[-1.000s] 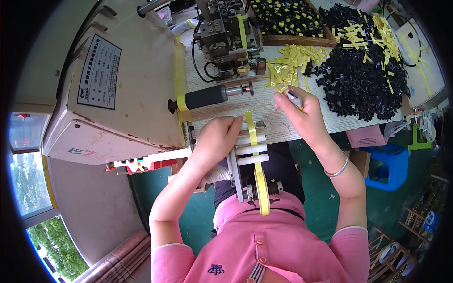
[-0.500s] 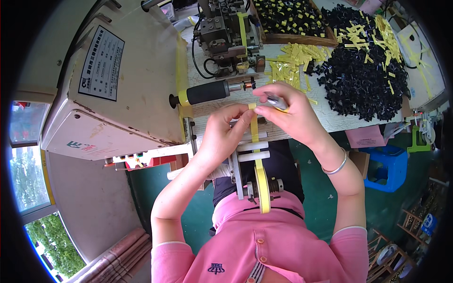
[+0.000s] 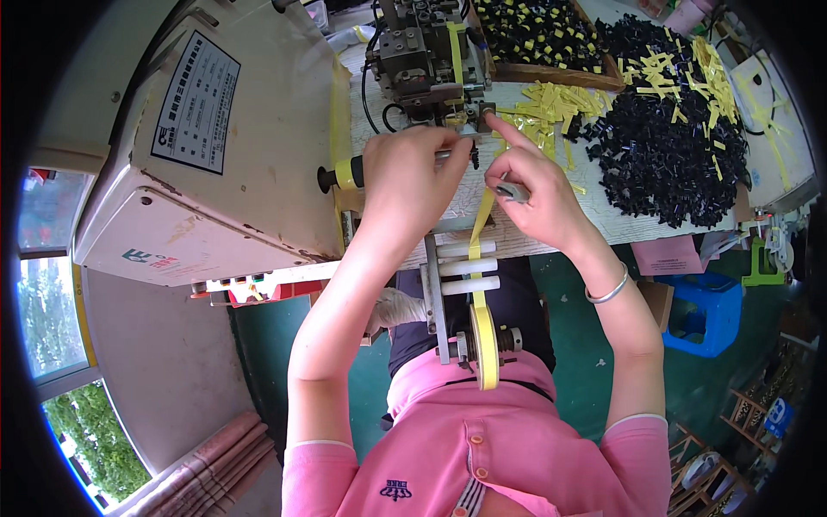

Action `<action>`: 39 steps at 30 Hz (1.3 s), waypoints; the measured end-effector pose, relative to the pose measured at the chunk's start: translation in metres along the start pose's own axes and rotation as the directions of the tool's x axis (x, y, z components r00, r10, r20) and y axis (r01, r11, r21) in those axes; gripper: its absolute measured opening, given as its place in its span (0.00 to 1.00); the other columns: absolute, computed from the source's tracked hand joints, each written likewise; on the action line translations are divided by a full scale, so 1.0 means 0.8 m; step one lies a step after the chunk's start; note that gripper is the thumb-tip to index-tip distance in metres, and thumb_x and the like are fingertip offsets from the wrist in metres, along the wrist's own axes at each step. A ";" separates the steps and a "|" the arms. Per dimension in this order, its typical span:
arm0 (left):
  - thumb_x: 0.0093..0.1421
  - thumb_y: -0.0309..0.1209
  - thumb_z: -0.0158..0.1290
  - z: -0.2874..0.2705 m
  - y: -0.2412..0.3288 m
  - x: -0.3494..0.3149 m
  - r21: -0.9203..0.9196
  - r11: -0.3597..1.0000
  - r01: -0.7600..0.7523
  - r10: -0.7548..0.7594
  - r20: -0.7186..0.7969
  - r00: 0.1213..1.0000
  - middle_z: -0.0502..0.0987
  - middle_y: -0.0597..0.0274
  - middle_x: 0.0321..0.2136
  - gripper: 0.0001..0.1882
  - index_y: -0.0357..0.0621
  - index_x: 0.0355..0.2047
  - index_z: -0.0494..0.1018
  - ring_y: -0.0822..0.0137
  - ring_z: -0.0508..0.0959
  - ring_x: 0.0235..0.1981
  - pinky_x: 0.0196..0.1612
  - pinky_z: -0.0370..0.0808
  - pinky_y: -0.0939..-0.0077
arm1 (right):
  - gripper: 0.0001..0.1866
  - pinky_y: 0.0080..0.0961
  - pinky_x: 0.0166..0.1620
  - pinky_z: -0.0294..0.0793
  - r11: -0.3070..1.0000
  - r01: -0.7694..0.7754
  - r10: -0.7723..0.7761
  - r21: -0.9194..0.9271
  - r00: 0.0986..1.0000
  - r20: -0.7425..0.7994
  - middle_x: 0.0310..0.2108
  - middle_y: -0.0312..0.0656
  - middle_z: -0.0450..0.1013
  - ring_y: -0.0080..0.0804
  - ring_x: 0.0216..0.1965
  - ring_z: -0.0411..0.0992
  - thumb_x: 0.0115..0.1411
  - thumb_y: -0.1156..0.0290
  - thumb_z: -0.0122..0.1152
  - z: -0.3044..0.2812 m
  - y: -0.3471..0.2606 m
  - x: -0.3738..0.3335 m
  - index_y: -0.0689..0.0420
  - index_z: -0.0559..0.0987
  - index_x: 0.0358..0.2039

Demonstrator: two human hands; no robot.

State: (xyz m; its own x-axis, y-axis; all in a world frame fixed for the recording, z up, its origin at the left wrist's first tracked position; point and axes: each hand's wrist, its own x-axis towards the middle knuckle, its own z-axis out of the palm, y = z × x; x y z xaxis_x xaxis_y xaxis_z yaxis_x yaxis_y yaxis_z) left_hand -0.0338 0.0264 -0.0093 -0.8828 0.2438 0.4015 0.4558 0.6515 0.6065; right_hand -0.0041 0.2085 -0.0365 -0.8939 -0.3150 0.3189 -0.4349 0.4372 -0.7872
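Her left hand (image 3: 412, 177) clenches the machine's lever (image 3: 349, 172) while the right hand (image 3: 534, 194), pinching a small grey piece (image 3: 512, 191), feeds yellow tape (image 3: 479, 228), needing careful alignment next.

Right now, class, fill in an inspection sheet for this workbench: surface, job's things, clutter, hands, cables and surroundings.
Surface: white worktable, crowded.
Job's things: yellow tape runs from a reel over white rollers to the machine head.
Clutter: black parts heap, cut yellow strips, wooden tray.
Hands: left hand grips a handle; right hand holds a small grey tool, forefinger at the machine.
Cables: black cable beside the machine head.
Surroundings: blue stool, green floor, window.
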 end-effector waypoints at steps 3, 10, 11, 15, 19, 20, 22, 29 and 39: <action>0.53 0.30 0.54 0.001 0.002 0.006 -0.093 0.988 0.122 -0.119 0.041 0.992 0.79 0.55 0.21 0.08 0.38 0.26 0.78 0.56 0.79 0.23 0.31 0.72 0.65 | 0.05 0.20 0.39 0.72 0.999 -0.016 0.017 -0.038 1.000 0.021 0.61 0.55 0.59 0.26 0.42 0.72 0.52 0.83 0.58 0.002 0.009 0.005 0.62 0.72 0.29; 0.49 0.25 0.57 0.001 -0.006 -0.009 -0.119 0.986 -0.115 0.105 -0.082 0.991 0.79 0.57 0.29 0.04 0.40 0.27 0.77 0.57 0.78 0.33 0.42 0.70 0.66 | 0.06 0.22 0.39 0.72 0.993 0.064 -0.058 0.098 0.997 -0.060 0.55 0.53 0.65 0.36 0.43 0.73 0.49 0.84 0.59 0.004 -0.002 0.004 0.61 0.72 0.28; 0.49 0.25 0.57 0.002 -0.006 -0.017 -0.121 0.986 -0.117 0.108 -0.081 0.991 0.79 0.57 0.29 0.04 0.40 0.27 0.77 0.57 0.78 0.33 0.42 0.70 0.66 | 0.06 0.22 0.39 0.72 0.993 0.062 -0.057 0.096 0.996 -0.062 0.55 0.53 0.65 0.36 0.43 0.73 0.49 0.84 0.59 0.003 -0.003 0.006 0.61 0.72 0.28; 0.45 0.20 0.59 0.001 -0.008 -0.041 -0.002 0.953 -0.302 0.300 -0.118 0.947 0.75 0.61 0.30 0.08 0.41 0.27 0.74 0.58 0.76 0.39 0.48 0.67 0.59 | 0.11 0.23 0.37 0.73 0.979 0.200 -0.201 -0.041 0.979 -0.030 0.47 0.49 0.69 0.38 0.39 0.73 0.43 0.86 0.59 0.008 -0.003 0.015 0.61 0.72 0.29; 0.45 0.20 0.60 0.001 -0.009 -0.042 -0.024 0.948 -0.319 0.314 -0.111 0.943 0.75 0.60 0.30 0.08 0.41 0.27 0.73 0.56 0.76 0.40 0.49 0.67 0.57 | 0.13 0.27 0.34 0.72 0.978 0.177 -0.181 -0.114 0.983 -0.026 0.33 0.44 0.71 0.38 0.34 0.73 0.42 0.86 0.59 0.010 -0.002 0.031 0.60 0.71 0.30; 0.45 0.20 0.59 0.001 -0.010 -0.042 -0.039 0.947 -0.318 0.312 -0.123 0.942 0.75 0.60 0.30 0.08 0.40 0.27 0.73 0.56 0.76 0.40 0.49 0.67 0.57 | 0.13 0.27 0.34 0.72 0.977 0.178 -0.182 -0.113 0.983 -0.024 0.33 0.44 0.71 0.38 0.34 0.73 0.42 0.86 0.59 0.011 -0.003 0.036 0.60 0.71 0.30; 0.45 0.20 0.59 0.002 -0.013 -0.043 -0.047 0.946 -0.321 0.314 -0.126 0.941 0.75 0.60 0.30 0.08 0.40 0.27 0.73 0.56 0.76 0.40 0.49 0.67 0.58 | 0.08 0.26 0.31 0.71 0.968 0.208 -0.217 -0.140 0.975 -0.049 0.28 0.43 0.70 0.37 0.30 0.71 0.46 0.82 0.60 0.011 -0.004 0.047 0.61 0.73 0.29; 0.45 0.20 0.60 0.002 -0.015 -0.042 -0.049 0.942 -0.332 0.324 -0.125 0.938 0.75 0.60 0.30 0.08 0.40 0.27 0.74 0.57 0.76 0.40 0.47 0.68 0.60 | 0.05 0.17 0.20 0.60 0.842 -0.472 0.463 0.263 0.881 0.098 0.19 0.33 0.68 0.20 0.18 0.63 0.51 0.72 0.61 0.001 -0.026 0.072 0.60 0.78 0.24; 0.44 0.19 0.59 0.001 -0.014 -0.041 -0.056 0.940 -0.337 0.329 -0.124 0.936 0.75 0.59 0.29 0.08 0.39 0.26 0.74 0.57 0.76 0.39 0.46 0.69 0.61 | 0.04 0.16 0.18 0.56 0.807 -0.517 0.500 0.285 0.855 0.136 0.17 0.30 0.67 0.15 0.16 0.60 0.50 0.73 0.60 0.004 -0.021 0.075 0.60 0.79 0.24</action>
State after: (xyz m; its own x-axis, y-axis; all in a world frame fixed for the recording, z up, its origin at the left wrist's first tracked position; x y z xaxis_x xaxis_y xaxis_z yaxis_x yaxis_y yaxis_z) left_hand -0.0098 0.0118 -0.0302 -0.6626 0.3534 0.6603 0.7325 0.4897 0.4730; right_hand -0.0502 0.1794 -0.0056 -0.9672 -0.1654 -0.1926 0.1422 0.2756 -0.9507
